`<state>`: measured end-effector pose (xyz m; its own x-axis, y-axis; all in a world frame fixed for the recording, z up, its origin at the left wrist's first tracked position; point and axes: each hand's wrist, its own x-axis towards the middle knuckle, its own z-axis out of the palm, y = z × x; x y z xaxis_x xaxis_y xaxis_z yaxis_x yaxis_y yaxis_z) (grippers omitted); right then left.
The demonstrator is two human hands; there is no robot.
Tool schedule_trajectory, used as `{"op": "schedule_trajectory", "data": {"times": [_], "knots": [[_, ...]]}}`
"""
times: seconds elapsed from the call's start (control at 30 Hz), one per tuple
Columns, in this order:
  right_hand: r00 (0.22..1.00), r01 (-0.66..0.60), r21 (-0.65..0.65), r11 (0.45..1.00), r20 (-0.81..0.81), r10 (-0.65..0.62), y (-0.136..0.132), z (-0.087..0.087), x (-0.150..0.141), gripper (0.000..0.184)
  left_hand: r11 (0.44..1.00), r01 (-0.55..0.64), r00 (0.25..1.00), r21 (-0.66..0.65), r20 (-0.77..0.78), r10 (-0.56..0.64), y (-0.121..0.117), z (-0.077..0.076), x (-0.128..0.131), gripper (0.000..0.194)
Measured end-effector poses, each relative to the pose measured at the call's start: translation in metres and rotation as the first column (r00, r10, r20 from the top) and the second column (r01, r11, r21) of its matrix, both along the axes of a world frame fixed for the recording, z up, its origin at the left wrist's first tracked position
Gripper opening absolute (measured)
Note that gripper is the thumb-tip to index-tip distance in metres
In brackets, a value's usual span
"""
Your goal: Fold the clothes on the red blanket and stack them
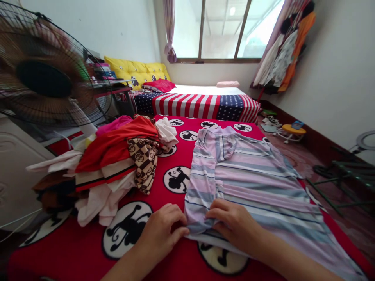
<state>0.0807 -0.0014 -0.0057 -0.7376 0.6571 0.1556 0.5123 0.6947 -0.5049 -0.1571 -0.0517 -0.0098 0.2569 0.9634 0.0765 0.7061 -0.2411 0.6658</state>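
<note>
Shirt [252, 175] under your right hand [234, 220]
Your left hand [166, 226] pinches its edge; your right curls on it, grip hard to tell. Clothes [113, 144] lie past your left.

Left hand [165, 224], right hand [234, 220]: bare, side by side, fingers [175, 214] curled.

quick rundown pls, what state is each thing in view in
striped garment, spread out, left side folded over
left hand, fingers bent at the garment's near corner
right hand, fingers bent on the garment
clothes pile, heaped, crumpled
fan, blades blurred, probably spinning
left curtain, tied back
window, open or shut unclear
stool, upright, blue thing on top
</note>
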Motion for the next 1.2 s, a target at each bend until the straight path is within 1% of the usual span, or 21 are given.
{"op": "schedule_trajectory", "data": {"times": [0.07, 0.13, 0.17, 0.2, 0.27, 0.3, 0.33, 0.37, 0.43, 0.47, 0.53, 0.57, 0.6, 0.67, 0.73, 0.8, 0.83, 0.93, 1.0, 1.07, 1.2], "knots": [[0.997, 0.027, 0.000, 1.000, -0.070, -0.027, 0.004, 0.000, -0.001, 0.026, 1.000, -0.013, 0.999, -0.013, 0.053, 0.014, -0.001, 0.000, 0.002, 0.008], [0.983, 0.052, 0.004, 0.999, -0.178, -0.050, 0.007, 0.004, 0.001, 0.023, 0.998, -0.042, 0.981, -0.052, 0.189, 0.051, -0.001, 0.001, 0.003, 0.010], [0.972, 0.060, 0.007, 0.998, -0.230, -0.056, 0.008, 0.007, 0.002, 0.021, 0.994, -0.050, 0.954, -0.092, 0.290, 0.075, -0.002, 0.002, 0.003, 0.013], [0.960, 0.065, 0.010, 0.998, -0.274, -0.060, 0.007, 0.010, 0.003, 0.021, 0.988, -0.053, 0.911, -0.147, 0.399, 0.108, -0.003, 0.002, 0.004, 0.016], [0.946, 0.051, 0.018, 0.999, -0.320, -0.043, 0.003, 0.015, 0.007, 0.022, 0.962, -0.033, 0.798, -0.270, 0.573, 0.188, -0.007, 0.001, 0.004, 0.024], [0.950, 0.033, 0.019, 0.999, -0.310, -0.025, 0.000, 0.017, 0.009, 0.025, 0.945, -0.019, 0.761, -0.325, 0.609, 0.225, -0.009, -0.001, 0.004, 0.026], [0.962, 0.009, 0.014, 1.000, -0.274, -0.005, -0.003, 0.018, 0.011, 0.028, 0.932, -0.016, 0.755, -0.362, 0.606, 0.248, -0.012, -0.004, 0.004, 0.027], [0.976, -0.016, 0.000, 1.000, -0.217, 0.015, -0.005, 0.019, 0.012, 0.031, 0.926, -0.025, 0.777, -0.378, 0.575, 0.256, -0.014, -0.006, 0.004, 0.026], [0.995, -0.036, -0.067, 0.997, -0.092, 0.030, -0.006, 0.022, 0.013, 0.032, 0.934, -0.063, 0.854, -0.352, 0.465, 0.233, -0.018, -0.011, 0.005, 0.020], [0.999, -0.026, -0.103, 0.994, -0.051, 0.021, -0.003, 0.023, 0.012, 0.029, 0.945, -0.082, 0.889, -0.318, 0.406, 0.214, -0.019, -0.013, 0.005, 0.017], [0.999, 0.034, -0.140, 0.990, -0.035, -0.040, 0.013, 0.026, 0.006, 0.015, 0.966, -0.106, 0.934, -0.236, 0.309, 0.178, -0.020, -0.014, 0.007, 0.014], [0.994, 0.084, -0.132, 0.988, -0.051, -0.091, 0.025, 0.027, 0.001, 0.013, 0.973, -0.110, 0.949, -0.204, 0.269, 0.164, -0.020, -0.014, 0.007, 0.013], [0.987, 0.137, -0.107, 0.985, -0.069, -0.145, 0.038, 0.027, -0.006, 0.016, 0.978, -0.110, 0.960, -0.179, 0.235, 0.151, -0.019, -0.013, 0.008, 0.013], [0.964, 0.258, -0.025, 0.966, -0.065, -0.259, 0.069, 0.025, -0.024, 0.018, 0.983, -0.101, 0.973, -0.152, 0.189, 0.129, -0.019, -0.011, 0.009, 0.012], [0.920, 0.389, 0.058, 0.919, 0.034, -0.391, 0.098, 0.021, -0.044, 0.020, 0.985, -0.088, 0.980, -0.150, 0.166, 0.113, -0.019, -0.009, 0.008, 0.012], [0.851, 0.491, 0.115, 0.863, 0.147, -0.504, 0.123, 0.016, -0.062, 0.029, 0.986, -0.078, 0.984, -0.149, 0.145, 0.099, -0.021, -0.008, 0.007, 0.012], [0.822, 0.523, 0.128, 0.843, 0.185, -0.538, 0.133, 0.013, -0.069, 0.031, 0.987, -0.073, 0.987, -0.145, 0.131, 0.093, -0.022, -0.007, 0.006, 0.012], [0.791, 0.554, 0.144, 0.820, 0.217, -0.573, 0.155, 0.007, -0.080, 0.018, 0.992, -0.063, 0.996, -0.114, 0.060, 0.070, -0.025, -0.009, 0.003, 0.012], [0.780, 0.564, 0.162, 0.810, 0.216, -0.587, 0.163, 0.003, -0.081, 0.018, 0.995, -0.049, 0.999, -0.084, -0.012, 0.048, -0.027, -0.010, 0.001, 0.013], [0.777, 0.568, 0.171, 0.805, 0.213, -0.593, 0.165, 0.002, -0.078, 0.021, 0.998, -0.029, 0.995, -0.061, -0.096, 0.023, -0.027, -0.010, 0.000, 0.013], [0.804, 0.534, 0.163, 0.829, 0.203, -0.558, 0.150, 0.007, -0.064, 0.021, 0.998, 0.022, 0.966, -0.053, -0.256, -0.035, -0.026, -0.001, 0.000, 0.013]]}}
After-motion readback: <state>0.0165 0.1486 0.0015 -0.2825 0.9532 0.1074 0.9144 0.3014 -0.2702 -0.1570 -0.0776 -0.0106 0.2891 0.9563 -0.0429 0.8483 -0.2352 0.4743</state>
